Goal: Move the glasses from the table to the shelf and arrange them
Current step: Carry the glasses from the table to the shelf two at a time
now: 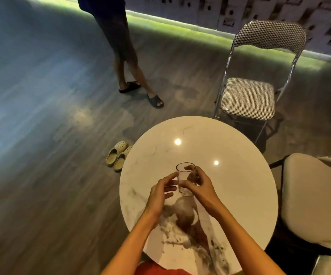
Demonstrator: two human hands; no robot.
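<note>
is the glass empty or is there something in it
Empty, as far as it shows: the glass is clear right through with no liquid line, and the right hand gripping it shows through its wall.

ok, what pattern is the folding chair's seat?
The folding chair has a black-and-white houndstooth seat, backrest too; clearest in head view.

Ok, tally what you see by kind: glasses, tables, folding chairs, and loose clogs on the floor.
Glasses: 1
Round tables: 1
Folding chairs: 1
Loose clogs: 2
Total: 5
</note>
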